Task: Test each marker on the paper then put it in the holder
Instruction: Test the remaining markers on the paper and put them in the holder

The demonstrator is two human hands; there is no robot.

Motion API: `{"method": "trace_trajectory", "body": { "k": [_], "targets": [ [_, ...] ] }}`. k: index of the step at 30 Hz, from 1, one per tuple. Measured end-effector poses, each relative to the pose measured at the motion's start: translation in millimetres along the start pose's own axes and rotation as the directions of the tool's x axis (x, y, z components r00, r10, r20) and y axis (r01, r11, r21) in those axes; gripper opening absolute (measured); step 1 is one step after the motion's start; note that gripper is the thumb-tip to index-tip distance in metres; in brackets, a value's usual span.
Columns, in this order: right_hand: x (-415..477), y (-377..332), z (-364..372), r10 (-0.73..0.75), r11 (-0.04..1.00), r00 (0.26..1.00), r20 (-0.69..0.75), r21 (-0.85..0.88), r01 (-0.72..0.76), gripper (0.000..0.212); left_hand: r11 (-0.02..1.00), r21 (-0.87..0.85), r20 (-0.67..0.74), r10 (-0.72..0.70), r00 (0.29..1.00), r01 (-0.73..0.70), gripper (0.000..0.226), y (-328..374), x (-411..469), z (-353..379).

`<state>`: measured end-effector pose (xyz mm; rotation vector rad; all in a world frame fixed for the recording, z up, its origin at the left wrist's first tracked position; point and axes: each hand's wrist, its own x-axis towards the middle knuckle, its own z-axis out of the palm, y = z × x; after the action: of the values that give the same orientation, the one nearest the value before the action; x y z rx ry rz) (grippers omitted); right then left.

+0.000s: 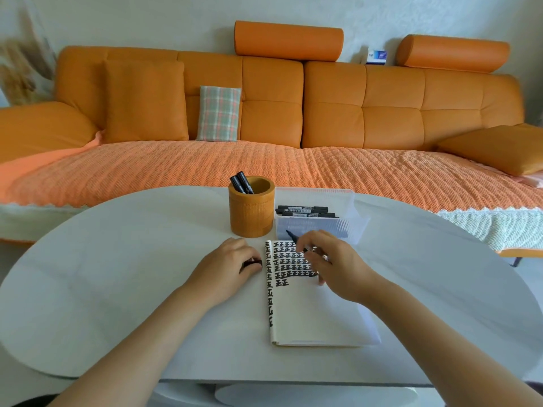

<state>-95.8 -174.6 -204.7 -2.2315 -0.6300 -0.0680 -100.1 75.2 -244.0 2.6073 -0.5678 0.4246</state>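
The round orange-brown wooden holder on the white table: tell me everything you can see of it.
The round orange-brown wooden holder is a plain cylinder, open-topped, with a faintly ribbed wall. It stands upright on the white table, close left of the clear plastic box; contact cannot be told. Two black markers lean inside against its left rim, ends sticking out. The left hand and right hand touch nothing of it.

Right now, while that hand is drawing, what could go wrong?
The right hand holding the marker is over black marks on the paper, so fresh ink might smear. The small black piece, perhaps a cap, that the left hand pinches could slip and roll across the table.
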Motion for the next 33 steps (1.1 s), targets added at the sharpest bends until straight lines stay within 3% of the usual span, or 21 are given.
{"method": "trace_trajectory", "body": {
  "k": [7, 10, 13, 16, 23, 33],
  "targets": [
    [-8, -4, -2, 0.079, 0.967, 0.997, 0.009, 0.243, -0.079, 0.053, 0.99, -0.049, -0.112, 0.123, 0.986, -0.129, 0.021, 22, -8, -16],
    [-13, -4, 2, 0.012, 0.98, 1.0, -0.004, 0.198, -0.011, 0.04, 0.965, -0.174, -0.1, 0.18, 0.978, -0.196, 0.018, 39, -19, -17],
    [-18, -9, 6, 0.07, 0.928, 0.997, -0.019, 0.368, -0.058, 0.008, 0.959, -0.194, -0.014, 0.207, 0.978, -0.206, 0.021, 46, -32, -7],
    [-19, -9, 9, 0.179, 0.859, 0.984, 0.003, 0.487, -0.157, 0.015, 0.962, -0.175, 0.033, 0.22, 0.975, -0.212, 0.028, 47, -39, 0],
    [-17, -5, 17, 0.26, 0.879, 0.964, -0.051, 0.426, -0.214, 0.011, 0.964, -0.168, 0.058, 0.217, 0.974, -0.205, 0.031, 46, -42, 2],
    [-17, 5, 27, 0.153, 0.939, 0.987, -0.047, 0.318, -0.13, 0.023, 0.962, -0.208, 0.066, 0.191, 0.979, -0.174, 0.03, 45, -40, 2]
  ]
}}
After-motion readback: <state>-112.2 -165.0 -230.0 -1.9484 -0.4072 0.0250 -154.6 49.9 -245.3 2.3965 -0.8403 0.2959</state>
